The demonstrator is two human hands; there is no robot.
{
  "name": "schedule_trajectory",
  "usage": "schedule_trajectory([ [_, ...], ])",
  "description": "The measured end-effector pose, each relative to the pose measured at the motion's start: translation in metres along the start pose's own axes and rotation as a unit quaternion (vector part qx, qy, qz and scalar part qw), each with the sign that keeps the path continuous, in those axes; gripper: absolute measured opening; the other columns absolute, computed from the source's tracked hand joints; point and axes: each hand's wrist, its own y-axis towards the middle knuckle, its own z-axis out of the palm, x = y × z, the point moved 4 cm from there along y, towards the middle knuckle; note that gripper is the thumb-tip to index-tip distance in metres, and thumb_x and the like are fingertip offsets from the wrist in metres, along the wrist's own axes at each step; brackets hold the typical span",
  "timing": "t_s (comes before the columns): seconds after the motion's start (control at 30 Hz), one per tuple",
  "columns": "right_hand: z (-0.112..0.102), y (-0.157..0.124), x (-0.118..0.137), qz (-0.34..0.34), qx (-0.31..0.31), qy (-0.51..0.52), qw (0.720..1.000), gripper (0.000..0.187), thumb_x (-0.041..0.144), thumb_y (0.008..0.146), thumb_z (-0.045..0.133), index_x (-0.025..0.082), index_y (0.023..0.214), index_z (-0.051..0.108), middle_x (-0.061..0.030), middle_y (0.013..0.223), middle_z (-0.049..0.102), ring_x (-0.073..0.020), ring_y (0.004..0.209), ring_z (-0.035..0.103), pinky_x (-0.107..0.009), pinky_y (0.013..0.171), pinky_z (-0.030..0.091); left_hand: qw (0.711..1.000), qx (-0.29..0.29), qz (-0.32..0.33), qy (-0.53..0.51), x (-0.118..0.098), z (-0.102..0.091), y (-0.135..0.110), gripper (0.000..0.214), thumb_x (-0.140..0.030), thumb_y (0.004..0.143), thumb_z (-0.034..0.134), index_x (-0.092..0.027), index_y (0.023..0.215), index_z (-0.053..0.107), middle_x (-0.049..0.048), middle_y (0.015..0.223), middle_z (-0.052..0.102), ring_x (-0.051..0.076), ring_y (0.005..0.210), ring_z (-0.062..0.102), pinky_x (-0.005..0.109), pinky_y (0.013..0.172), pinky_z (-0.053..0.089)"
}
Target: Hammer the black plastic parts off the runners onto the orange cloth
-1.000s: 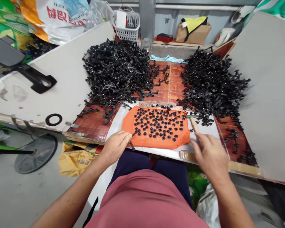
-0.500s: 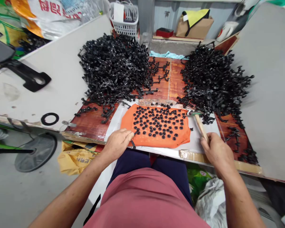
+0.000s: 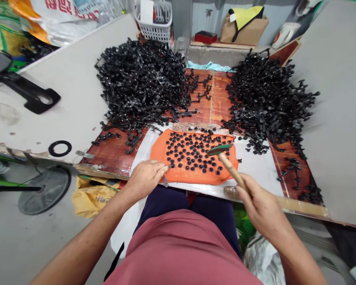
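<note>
My left hand [image 3: 145, 177] is closed in a pinch on a thin black strip piece [image 3: 165, 181] at the near left edge of an orange mat [image 3: 228, 170]. Several small black round caps [image 3: 192, 152] are spread over the mat. My right hand [image 3: 261, 206] grips the wooden handle of a small hammer [image 3: 225, 158]. The hammer's green head hangs over the right part of the mat. Two big heaps of black strip parts lie behind the mat, a left heap [image 3: 142, 79] and a right heap [image 3: 267, 99].
The mat lies on a white sheet [image 3: 261, 168] over a reddish wooden board [image 3: 115, 150]. Grey panels [image 3: 77, 91] flank both sides. A black ring [image 3: 59, 148] and a black bracket [image 3: 32, 95] lie on the left panel. A white basket [image 3: 154, 19] stands behind. A fan base [image 3: 44, 190] sits on the floor.
My right hand took hold of the hammer at the mat's right side, lifted it and swung its head left over the mat. My left hand stayed pinched at the mat's near left edge.
</note>
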Motion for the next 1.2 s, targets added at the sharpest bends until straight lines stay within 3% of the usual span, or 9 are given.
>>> schedule_trajectory([
  [0.1, 0.019, 0.002, 0.022, -0.058, 0.063, 0.030, 0.996, 0.049, 0.028, 0.107, 0.040, 0.030, 0.156, 0.044, -0.0064, 0.137, 0.071, -0.0209, 0.114, 0.073, -0.030, 0.091, 0.059, 1.000, 0.013, -0.004, -0.010, 0.001, 0.000, 0.002, 0.043, -0.038, 0.103, 0.038, -0.021, 0.067, 0.055, 0.0034, 0.073, 0.062, 0.020, 0.075, 0.060, 0.031, 0.073, 0.038],
  [0.17, 0.026, 0.005, 0.034, -0.083, 0.080, 0.044, 0.992, 0.056, 0.024, 0.108, 0.040, 0.035, 0.162, 0.034, -0.0044, 0.147, 0.064, -0.0203, 0.124, 0.069, -0.032, 0.098, 0.057, 0.999, 0.023, -0.009, -0.029, 0.003, 0.000, 0.004, 0.043, -0.038, 0.103, 0.038, -0.022, 0.066, 0.052, 0.0031, 0.072, 0.062, 0.020, 0.074, 0.060, 0.030, 0.072, 0.038],
  [0.43, 0.028, 0.021, 0.068, -0.146, 0.049, -0.016, 0.988, 0.062, 0.020, 0.108, 0.039, 0.037, 0.166, 0.023, -0.0061, 0.123, 0.075, -0.0196, 0.097, 0.077, -0.031, 0.086, 0.061, 0.998, 0.030, -0.012, -0.053, 0.005, -0.001, 0.006, 0.044, -0.041, 0.102, 0.036, -0.022, 0.065, 0.053, 0.0029, 0.071, 0.060, 0.019, 0.071, 0.057, 0.031, 0.069, 0.036],
  [0.63, 0.060, 0.026, 0.065, -0.154, 0.042, -0.167, 0.973, 0.066, 0.012, 0.102, 0.041, 0.031, 0.164, 0.031, -0.0022, 0.088, 0.071, -0.0182, 0.061, 0.069, -0.027, 0.055, 0.055, 0.997, 0.025, -0.005, -0.071, 0.007, 0.000, 0.007, 0.044, -0.040, 0.101, 0.037, -0.021, 0.065, 0.051, 0.0022, 0.070, 0.058, 0.018, 0.071, 0.057, 0.030, 0.070, 0.036],
  [0.8, 0.062, 0.023, 0.067, -0.177, 0.000, -0.145, 0.973, 0.072, 0.010, 0.100, 0.039, 0.028, 0.168, 0.019, -0.0034, 0.088, 0.070, -0.0174, 0.062, 0.068, -0.025, 0.056, 0.054, 0.997, 0.015, 0.012, -0.081, 0.009, 0.002, 0.005, 0.043, -0.038, 0.102, 0.035, -0.021, 0.064, 0.048, 0.0014, 0.069, 0.057, 0.017, 0.068, 0.055, 0.030, 0.069, 0.037],
  [0.93, 0.061, 0.022, 0.066, -0.158, 0.030, -0.174, 0.971, 0.077, 0.006, 0.096, 0.040, 0.030, 0.167, 0.023, -0.0018, 0.083, 0.068, -0.0172, 0.058, 0.066, -0.025, 0.051, 0.052, 0.997, 0.006, 0.012, -0.070, 0.007, 0.002, 0.005, 0.043, -0.038, 0.103, 0.036, -0.022, 0.065, 0.049, 0.0015, 0.068, 0.057, 0.018, 0.068, 0.055, 0.031, 0.068, 0.037],
  [1.07, 0.061, 0.022, 0.067, -0.164, 0.023, -0.154, 0.974, 0.074, 0.009, 0.098, 0.037, 0.028, 0.168, 0.021, -0.0050, 0.088, 0.071, -0.0178, 0.065, 0.068, -0.026, 0.061, 0.057, 0.998, 0.009, 0.016, -0.067, 0.007, 0.003, 0.004, 0.042, -0.036, 0.103, 0.034, -0.022, 0.067, 0.049, 0.0018, 0.070, 0.057, 0.018, 0.070, 0.057, 0.031, 0.070, 0.038],
  [1.2, 0.065, 0.023, 0.067, -0.149, 0.045, -0.184, 0.971, 0.073, 0.008, 0.096, 0.041, 0.028, 0.165, 0.029, -0.0026, 0.085, 0.070, -0.0169, 0.056, 0.065, -0.025, 0.054, 0.052, 0.999, 0.010, 0.010, -0.050, 0.009, 0.005, 0.004, 0.043, -0.039, 0.104, 0.035, -0.022, 0.066, 0.048, 0.0015, 0.068, 0.055, 0.019, 0.071, 0.058, 0.031, 0.070, 0.039],
])
